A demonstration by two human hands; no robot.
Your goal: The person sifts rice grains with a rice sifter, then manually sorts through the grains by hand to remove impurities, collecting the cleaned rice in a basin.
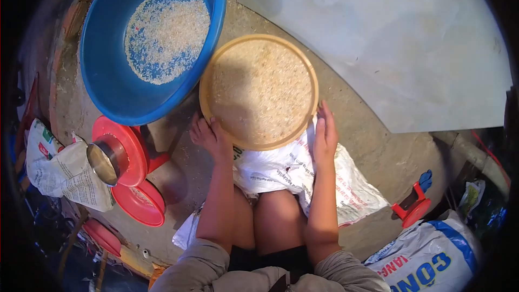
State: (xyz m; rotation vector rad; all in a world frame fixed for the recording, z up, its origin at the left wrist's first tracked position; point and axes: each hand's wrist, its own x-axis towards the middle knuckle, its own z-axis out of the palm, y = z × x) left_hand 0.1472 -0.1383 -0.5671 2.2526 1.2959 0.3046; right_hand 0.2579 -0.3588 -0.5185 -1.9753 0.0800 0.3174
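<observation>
A round tan sieve [204, 93] full of pale grain is held level over a white printed sack [281, 170] that lies across my lap and the floor. My left hand [208, 136] grips the sieve's near left rim. My right hand [325, 132] holds its near right rim, fingers flat along the edge. A big blue basin [102, 59] with a thin layer of the same grain stands just left of the sieve, almost touching it.
Red plastic lids [141, 203] and a steel cup [102, 160] sit at the left beside a crumpled printed sack [59, 170]. A pale sheet [411, 38] covers the concrete floor at the upper right. A red stool [413, 205] and a blue-printed sack [427, 259] are at the lower right.
</observation>
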